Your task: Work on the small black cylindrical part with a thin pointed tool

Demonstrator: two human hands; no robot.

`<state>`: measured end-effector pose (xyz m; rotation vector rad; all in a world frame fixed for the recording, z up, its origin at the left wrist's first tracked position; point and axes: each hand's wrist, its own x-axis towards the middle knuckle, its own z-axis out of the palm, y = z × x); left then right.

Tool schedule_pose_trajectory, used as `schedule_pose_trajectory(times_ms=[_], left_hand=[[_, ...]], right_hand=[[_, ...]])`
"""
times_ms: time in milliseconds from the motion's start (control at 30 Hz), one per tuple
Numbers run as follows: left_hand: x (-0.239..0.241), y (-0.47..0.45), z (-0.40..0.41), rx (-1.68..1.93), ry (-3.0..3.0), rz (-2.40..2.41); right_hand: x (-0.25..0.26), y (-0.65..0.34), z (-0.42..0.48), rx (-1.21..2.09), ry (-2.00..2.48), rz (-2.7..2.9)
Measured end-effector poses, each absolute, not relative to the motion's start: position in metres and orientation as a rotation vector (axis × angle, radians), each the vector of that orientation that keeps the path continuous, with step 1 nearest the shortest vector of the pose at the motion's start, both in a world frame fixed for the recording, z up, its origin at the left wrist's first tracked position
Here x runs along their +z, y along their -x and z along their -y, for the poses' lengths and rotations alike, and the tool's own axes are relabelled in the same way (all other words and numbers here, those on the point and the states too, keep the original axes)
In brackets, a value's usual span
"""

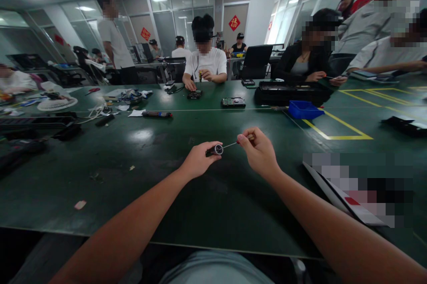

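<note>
Over the near part of the green table (213, 204), my left hand (196, 160) is closed around a flashlight-like black cylinder (218, 149). Its round, silver-rimmed end faces me and slightly right. My right hand (262, 152) pinches a screwdriver (231, 144) by its handle, which the fingers partly cover. The thin metal shaft points left, and its tip reaches the silver rim. Whether the tip sits inside the opening or only touches the edge, I cannot tell.
Ahead lie a hard drive (233, 103), a blue bin (305, 109) and a long black casing (293, 93). A dark, pen-shaped tool (157, 115) is left of centre. A white sheet (347, 199) lies right. Opposite, a person (205, 63) works on a small device.
</note>
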<state>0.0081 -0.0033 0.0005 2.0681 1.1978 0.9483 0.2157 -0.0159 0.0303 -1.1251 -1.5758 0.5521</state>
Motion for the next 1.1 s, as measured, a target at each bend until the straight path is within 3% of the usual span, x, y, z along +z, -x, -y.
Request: schedule_pose_trajectory(times_ms=[533, 767, 1100], left_hand=[[0.004, -0.008, 0.005, 0.978, -2.092, -1.215], [0.005, -0.008, 0.006, 0.940, -2.118, -1.203], [0.005, -0.006, 0.008, 0.824, -2.252, -1.180]], right_hand=[[0.024, -0.214, 0.010, 0.507, 1.237, 1.427], [0.008, -0.219, -0.004, 0.673, 1.266, 1.323], [0.026, -0.216, 0.010, 0.690, 1.232, 1.427]])
